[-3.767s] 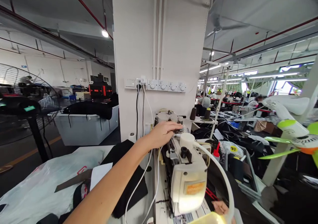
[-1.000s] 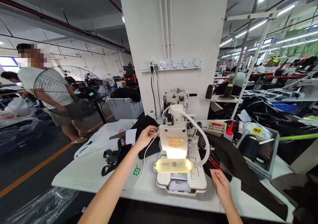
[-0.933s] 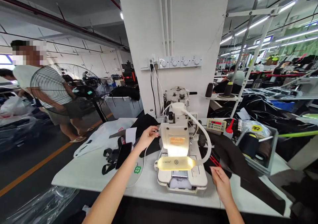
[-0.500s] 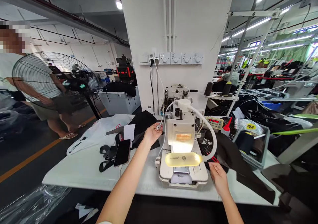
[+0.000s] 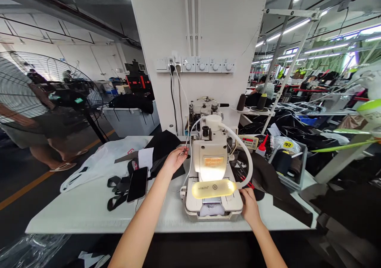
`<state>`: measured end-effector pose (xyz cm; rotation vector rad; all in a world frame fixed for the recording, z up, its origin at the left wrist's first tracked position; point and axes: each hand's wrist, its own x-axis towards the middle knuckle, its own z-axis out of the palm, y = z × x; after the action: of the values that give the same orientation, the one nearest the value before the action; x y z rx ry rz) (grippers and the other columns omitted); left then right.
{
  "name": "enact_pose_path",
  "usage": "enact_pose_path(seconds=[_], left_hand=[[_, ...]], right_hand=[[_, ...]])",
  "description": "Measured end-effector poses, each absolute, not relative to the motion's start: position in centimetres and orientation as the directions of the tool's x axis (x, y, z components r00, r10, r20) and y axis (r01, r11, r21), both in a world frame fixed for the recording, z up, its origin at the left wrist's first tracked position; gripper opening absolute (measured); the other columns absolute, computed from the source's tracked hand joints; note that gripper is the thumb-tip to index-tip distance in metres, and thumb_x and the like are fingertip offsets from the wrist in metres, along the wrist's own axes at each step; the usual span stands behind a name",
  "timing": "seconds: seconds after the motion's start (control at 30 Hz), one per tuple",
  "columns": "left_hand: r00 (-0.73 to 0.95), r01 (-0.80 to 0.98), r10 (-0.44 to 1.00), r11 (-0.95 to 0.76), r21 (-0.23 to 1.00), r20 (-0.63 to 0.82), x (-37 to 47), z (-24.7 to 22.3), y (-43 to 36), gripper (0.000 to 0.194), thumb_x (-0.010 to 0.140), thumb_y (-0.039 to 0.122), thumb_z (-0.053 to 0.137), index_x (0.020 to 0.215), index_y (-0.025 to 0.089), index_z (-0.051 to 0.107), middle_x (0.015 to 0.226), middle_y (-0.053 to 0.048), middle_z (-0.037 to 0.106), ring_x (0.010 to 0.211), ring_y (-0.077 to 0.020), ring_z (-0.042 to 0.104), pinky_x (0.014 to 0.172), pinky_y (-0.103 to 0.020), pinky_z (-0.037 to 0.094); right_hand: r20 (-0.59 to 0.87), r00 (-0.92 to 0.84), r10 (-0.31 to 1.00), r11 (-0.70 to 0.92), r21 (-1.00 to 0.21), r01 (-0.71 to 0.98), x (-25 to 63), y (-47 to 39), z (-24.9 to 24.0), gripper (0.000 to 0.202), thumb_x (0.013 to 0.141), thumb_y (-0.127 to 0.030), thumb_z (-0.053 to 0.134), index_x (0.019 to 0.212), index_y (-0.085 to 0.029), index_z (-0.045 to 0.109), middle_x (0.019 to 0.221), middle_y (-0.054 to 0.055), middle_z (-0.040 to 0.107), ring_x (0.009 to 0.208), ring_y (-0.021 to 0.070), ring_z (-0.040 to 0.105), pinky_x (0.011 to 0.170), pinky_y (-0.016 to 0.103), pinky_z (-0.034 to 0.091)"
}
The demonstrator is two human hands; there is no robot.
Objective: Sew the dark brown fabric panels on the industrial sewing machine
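A cream-coloured metal sewing machine [image 5: 199, 153] stands upright on a white-topped table [image 5: 74, 217], near its front edge. A pale yellow, capsule-shaped lamp [image 5: 208, 189], lit and carried on a white curved neck, hangs across its front, above the base.

Just beside the machine's left flank, the left hand [image 5: 175, 161] is raised over the table, thumb and fingertips drawn together on a small silvery metal piece [image 5: 183, 152] (mostly covered by the fingers, so its shape is hard to read). The right hand [image 5: 250, 207] is at the right side of the base, fingers bent and close together; whether it has hold of anything cannot be told. A red-handled tool [image 5: 249, 184] lies just beyond its fingertips.

Left of the machine lie a flat black cloth [image 5: 165, 142], a black-screened phone [image 5: 137, 185], dark grey fabric straps [image 5: 115, 202] and a white plastic bag [image 5: 99, 157]. To the right are a beige control box with a red display [image 5: 248, 142], a red-tipped bottle [image 5: 262, 148] and a translucent grey plastic bin [image 5: 288, 183] holding dark thread cones.

Behind rises a white pillar [image 5: 220, 26]; at far left, a person in shorts [image 5: 32, 137] stands behind a black wire-caged fan [image 5: 67, 98].
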<state>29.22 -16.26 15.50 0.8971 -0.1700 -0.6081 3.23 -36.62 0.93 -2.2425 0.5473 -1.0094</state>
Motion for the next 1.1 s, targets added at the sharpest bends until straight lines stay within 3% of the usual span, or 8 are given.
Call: enact_pose_path(seconds=[0.1,0.2,0.4,0.67,0.87,1.0,1.1], left_hand=[[0.835,0.4,-0.543,0.49,0.774,-0.088,29.2,15.3,-16.1,0.01,0.081,0.019,0.057,0.084,0.01,0.06,0.078,-0.002,0.063,0.069,-0.0096,0.059,0.066,-0.026,0.051],[0.844,0.391,-0.531,0.507,0.768,-0.079,29.3,15.1,-15.7,0.007,0.078,0.014,0.059,0.083,0.01,0.062,0.076,-0.003,0.065,0.071,-0.0102,0.06,0.07,-0.025,0.05],[0.83,0.434,-0.542,0.48,0.762,-0.132,29.8,14.2,-15.1,0.014,0.085,0.023,0.052,0.091,0.012,0.058,0.087,-0.003,0.062,0.071,-0.0092,0.058,0.065,-0.026,0.051],[0.816,0.493,-0.524,0.41,0.767,-0.244,29.9,12.7,-14.7,0.021,0.085,0.028,0.051,0.099,0.012,0.055,0.092,-0.004,0.059,0.073,-0.0103,0.057,0.063,-0.026,0.051],[0.783,0.532,-0.541,0.327,0.781,-0.307,28.0,11.8,-12.1,0.019,0.085,0.028,0.051,0.09,0.011,0.056,0.078,-0.001,0.058,0.06,-0.0068,0.053,0.053,-0.021,0.046],[0.811,0.453,-0.534,0.313,0.835,-0.239,25.4,11.6,-9.7,0.007,0.08,0.016,0.057,0.08,0.01,0.055,0.078,-0.007,0.063,0.052,-0.0046,0.048,0.048,-0.017,0.039],[0.809,0.391,-0.559,0.281,0.876,-0.182,23.0,11.9,-7.9,0.013,0.078,0.023,0.06,0.074,0.012,0.052,0.073,-0.007,0.063,0.043,-0.0019,0.037,0.04,-0.016,0.027]], right_hand=[[0.568,0.619,-0.543,-0.782,-0.61,-0.127,2.3,-36.6,0.8,0.032,0.074,-0.027,0.048,0.103,-0.018,0.06,0.104,0.012,0.052,0.099,0.0287,0.049,0.083,0.044,0.042],[0.634,0.578,-0.513,-0.84,-0.508,-0.189,1.4,-36.9,0.2,0.038,0.079,-0.028,0.047,0.115,-0.019,0.052,0.113,0.014,0.046,0.107,0.0307,0.044,0.088,0.048,0.04],[0.675,0.548,-0.494,-0.868,-0.424,-0.259,0.8,-37.2,-1.3,0.04,0.083,-0.033,0.043,0.121,-0.02,0.045,0.111,0.012,0.046,0.106,0.0305,0.046,0.086,0.048,0.041],[0.661,0.573,-0.484,-0.874,-0.328,-0.359,0.9,-37.1,-2.1,0.043,0.077,-0.029,0.045,0.12,-0.02,0.046,0.112,0.011,0.052,0.095,0.0296,0.053,0.074,0.042,0.049],[0.671,0.554,-0.493,-0.866,-0.318,-0.385,0.9,-36.8,-2.0,0.041,0.077,-0.029,0.043,0.116,-0.018,0.049,0.109,0.011,0.055,0.092,0.0289,0.054,0.074,0.041,0.048],[0.661,0.55,-0.51,-0.857,-0.335,-0.392,1.1,-36.6,-1.6,0.041,0.077,-0.031,0.043,0.115,-0.017,0.051,0.107,0.012,0.056,0.092,0.0294,0.054,0.074,0.042,0.047],[0.712,0.48,-0.513,-0.858,-0.4,-0.324,1.0,-36.1,-0.5,0.041,0.078,-0.034,0.044,0.113,-0.015,0.052,0.109,0.015,0.054,0.099,0.0318,0.051,0.083,0.048,0.042]])
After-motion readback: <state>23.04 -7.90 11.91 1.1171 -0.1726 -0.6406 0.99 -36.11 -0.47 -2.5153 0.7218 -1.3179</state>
